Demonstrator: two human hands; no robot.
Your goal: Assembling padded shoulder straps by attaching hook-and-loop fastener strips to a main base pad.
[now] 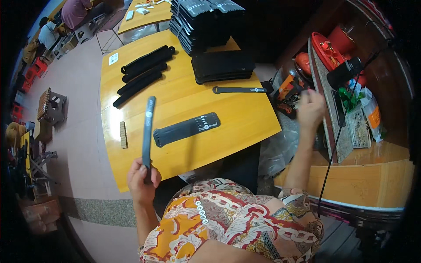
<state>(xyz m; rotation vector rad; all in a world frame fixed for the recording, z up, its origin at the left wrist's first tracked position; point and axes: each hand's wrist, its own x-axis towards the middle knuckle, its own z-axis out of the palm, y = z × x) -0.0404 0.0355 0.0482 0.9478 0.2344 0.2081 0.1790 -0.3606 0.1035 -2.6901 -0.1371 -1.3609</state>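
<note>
Upright in my left hand, a dark grey strap with a rounded tip rises over the near left part of the table; my fingers are closed around its lower end. My right hand is off the table's right edge, beside an orange and black bag or box with dark contents. Its fingers look curled but are smeared, so what they hold, if anything, is unclear. Between the hands lies a flat black printed sleeve. A single black strap with a loop end rests near the table's right edge.
The yellow table also bears several black bundles, flat black pieces, a tall stack of printed black packs and a small ribbed tan block. A cabinet with a hanging cable stands right. People sit far left.
</note>
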